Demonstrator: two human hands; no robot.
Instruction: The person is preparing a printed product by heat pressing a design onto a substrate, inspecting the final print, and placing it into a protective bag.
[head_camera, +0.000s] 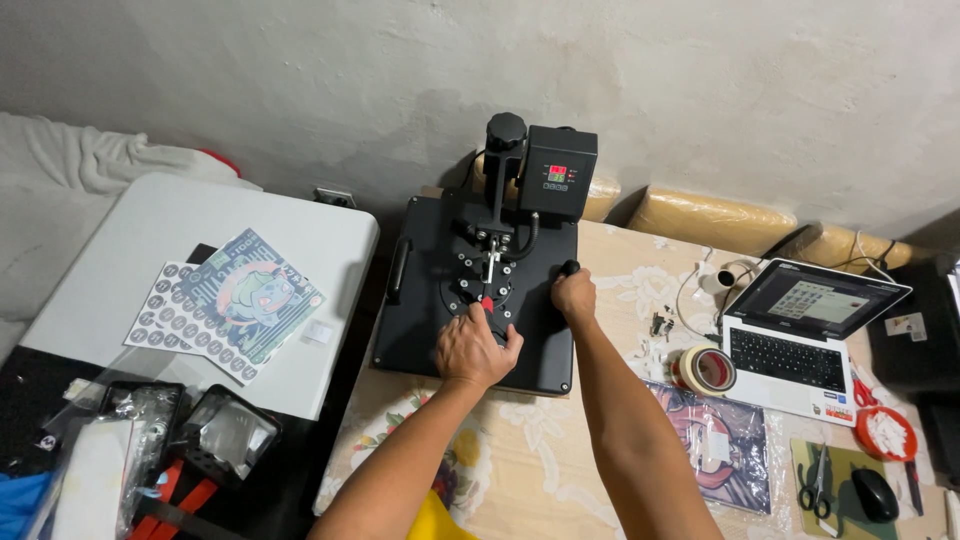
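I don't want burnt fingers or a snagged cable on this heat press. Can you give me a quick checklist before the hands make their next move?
1. Left hand on top of the heat press, at its centre knob: ok.
2. Right hand gripping the side handle: ok.
3. Fingers clear of the platen's edges: ok.
4. Controller display lit: ok; its reading: cannot tell.
5. Tape roll and laptop apart from the press: ok.

At the centre of the frame a black heat press (480, 290) sits on the tabletop (560, 450), the left hand (475, 350) flat on its upper plate and the right hand (575, 293) gripping its side handle (an open laptop (800, 340) stands at right).
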